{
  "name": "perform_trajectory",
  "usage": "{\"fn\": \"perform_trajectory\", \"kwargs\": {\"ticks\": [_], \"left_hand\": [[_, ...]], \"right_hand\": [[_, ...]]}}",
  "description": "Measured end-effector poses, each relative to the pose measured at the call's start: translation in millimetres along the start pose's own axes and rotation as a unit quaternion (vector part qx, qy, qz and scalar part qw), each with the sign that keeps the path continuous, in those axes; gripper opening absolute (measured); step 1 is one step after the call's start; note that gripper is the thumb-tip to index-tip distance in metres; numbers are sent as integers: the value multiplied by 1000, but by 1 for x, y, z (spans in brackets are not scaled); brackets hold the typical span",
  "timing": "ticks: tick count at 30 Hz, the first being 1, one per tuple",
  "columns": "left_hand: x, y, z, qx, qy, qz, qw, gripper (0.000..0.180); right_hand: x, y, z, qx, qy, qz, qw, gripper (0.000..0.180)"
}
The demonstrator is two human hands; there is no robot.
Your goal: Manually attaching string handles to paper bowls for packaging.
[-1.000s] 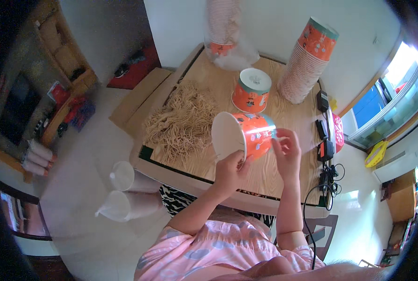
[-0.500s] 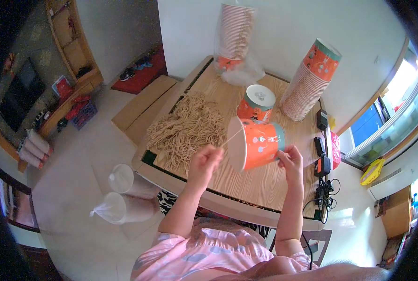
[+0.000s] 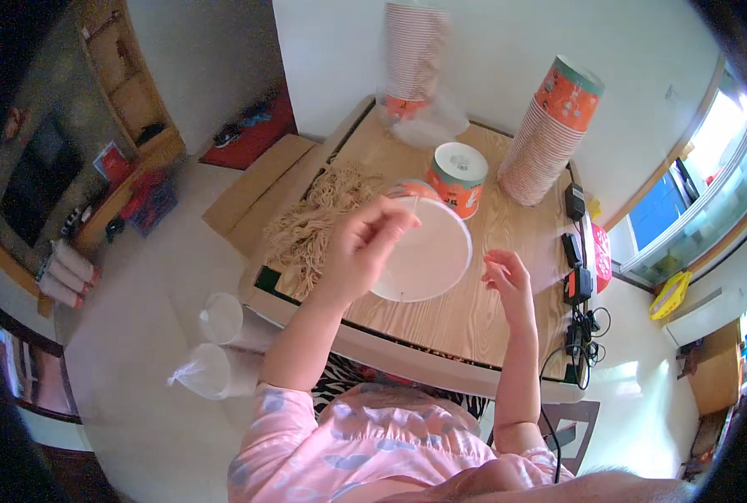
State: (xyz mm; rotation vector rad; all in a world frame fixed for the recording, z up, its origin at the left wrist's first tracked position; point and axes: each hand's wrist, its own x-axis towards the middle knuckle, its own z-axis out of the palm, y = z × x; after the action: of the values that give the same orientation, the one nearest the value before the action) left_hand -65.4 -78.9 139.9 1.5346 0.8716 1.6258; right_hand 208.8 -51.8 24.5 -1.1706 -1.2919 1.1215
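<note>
A white-lined paper bucket point(image 3: 430, 256) with an orange outside tilts its wide mouth toward me above the near part of the table. My left hand point(image 3: 372, 239) is closed at its upper left rim, thumb and forefinger pinched together. Whether they grip the rim or a thin string on it, I cannot tell. To the right of the bucket, apart from it, my right hand point(image 3: 507, 283) is open with loosely bent fingers and nothing in them. Behind stands an upside-down orange and green bucket point(image 3: 457, 180). A heap of beige cords point(image 3: 315, 222) lies left of my left hand.
Tall stacks of paper buckets stand at the table's back right point(image 3: 549, 130) and, in clear plastic, at the back point(image 3: 415, 59). Black power adapters and cables point(image 3: 576, 285) line the right edge. A cardboard box point(image 3: 260, 189) and bagged buckets point(image 3: 222, 369) are on the floor to the left.
My right hand has let go of the bucket's base and drawn slightly aside. My left hand has moved up to the rim, and the bucket's mouth has turned from facing left to facing me.
</note>
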Motion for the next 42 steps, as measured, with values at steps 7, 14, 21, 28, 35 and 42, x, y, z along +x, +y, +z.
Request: {"fn": "perform_trajectory", "kwargs": {"ticks": [7, 14, 21, 28, 35, 42], "left_hand": [[2, 2, 20, -79, -83, -56, 992, 14], [-3, -3, 24, -42, -55, -61, 996, 13], [-61, -39, 65, 302, -143, 71, 940, 51], [-73, -78, 95, 371, -65, 107, 920, 69], [-74, -95, 102, 441, -129, 100, 882, 65], [-64, -96, 96, 395, -103, 157, 899, 52]], "right_hand": [[15, 22, 16, 131, -215, 127, 960, 59], [-1, 39, 36, 312, -198, 155, 916, 19], [0, -6, 40, 196, 36, 8, 980, 13], [-15, -33, 57, 203, -26, -18, 979, 27], [6, -37, 47, -13, -71, -59, 996, 44], [47, -22, 33, -1, 65, -101, 993, 24]]}}
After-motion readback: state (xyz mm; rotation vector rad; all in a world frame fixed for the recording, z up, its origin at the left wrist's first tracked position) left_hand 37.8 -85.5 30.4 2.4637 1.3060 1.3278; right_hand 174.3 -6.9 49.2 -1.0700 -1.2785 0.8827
